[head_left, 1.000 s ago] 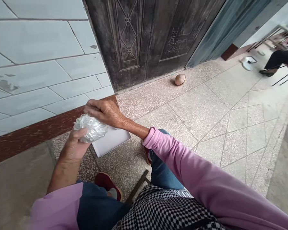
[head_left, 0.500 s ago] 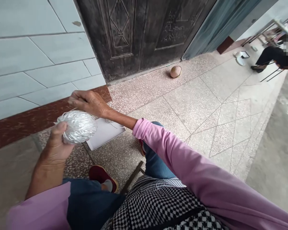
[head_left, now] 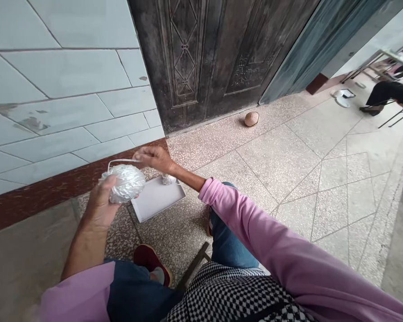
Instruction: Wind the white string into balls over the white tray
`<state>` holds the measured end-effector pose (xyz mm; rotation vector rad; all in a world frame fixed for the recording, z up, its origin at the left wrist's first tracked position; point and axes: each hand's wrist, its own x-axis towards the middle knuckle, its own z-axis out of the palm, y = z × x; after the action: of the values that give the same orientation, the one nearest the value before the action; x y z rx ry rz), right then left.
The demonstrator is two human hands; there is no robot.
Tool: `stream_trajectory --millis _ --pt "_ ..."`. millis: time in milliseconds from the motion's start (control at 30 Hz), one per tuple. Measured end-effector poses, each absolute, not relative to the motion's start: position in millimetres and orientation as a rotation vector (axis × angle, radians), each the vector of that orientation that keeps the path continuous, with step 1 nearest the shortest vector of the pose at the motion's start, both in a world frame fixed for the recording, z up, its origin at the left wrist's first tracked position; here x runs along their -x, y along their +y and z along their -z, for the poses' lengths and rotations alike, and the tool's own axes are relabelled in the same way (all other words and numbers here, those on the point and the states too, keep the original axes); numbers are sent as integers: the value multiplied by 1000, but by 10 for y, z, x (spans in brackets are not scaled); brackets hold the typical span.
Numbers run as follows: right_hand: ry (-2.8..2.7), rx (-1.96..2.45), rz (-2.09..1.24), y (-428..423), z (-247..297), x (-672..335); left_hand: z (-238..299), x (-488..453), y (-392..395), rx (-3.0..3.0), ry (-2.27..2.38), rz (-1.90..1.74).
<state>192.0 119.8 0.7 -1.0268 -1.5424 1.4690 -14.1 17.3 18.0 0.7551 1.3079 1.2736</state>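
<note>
Gripping the ball (head_left: 129, 184) with the left hand (head_left: 102, 203), left of the frame's middle, thumb laid on the ball's left side; most other fingers hidden, so not possible to tell their spread. Pinching the strand (head_left: 121, 160) with the right hand (head_left: 156, 158), above and right of the ball, apparently with fingertips brought together, though blurred. Held from the lower left, probably to keep the ball's top and right side free for the strand, stretched almost level toward the fingers. Below the hands, the tray (head_left: 154, 203), with a small wad (head_left: 169, 179) at its upper right corner; perhaps placed so for easy reach.

Behind both hands, at left of the frame, the skirting (head_left: 53, 193) of the wall (head_left: 70, 76): seemingly less room that way. More room toward the right, over the floor (head_left: 272, 156). At lower centre, a shoe (head_left: 149, 264) and a bar (head_left: 195, 264), probably limiting low movement.
</note>
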Motion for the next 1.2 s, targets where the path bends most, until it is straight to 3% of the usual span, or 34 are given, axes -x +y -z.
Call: stream_trajectory --millis 167,400,700,1200 --pt "-1457 919 -1387 1305 -151 -2225 -78 117 243 -681 1336 -1347" --pt "-1899 1331 -870 1250 -155 -2695 82 107 451 -652 1280 -1329" --pt "-2006 804 -1192 1006 -29 -2190 63 62 255 -820 1298 -1323" --pt "-1876 868 -1203 833 -132 -2070 18 184 172 -910 1268 -1282"
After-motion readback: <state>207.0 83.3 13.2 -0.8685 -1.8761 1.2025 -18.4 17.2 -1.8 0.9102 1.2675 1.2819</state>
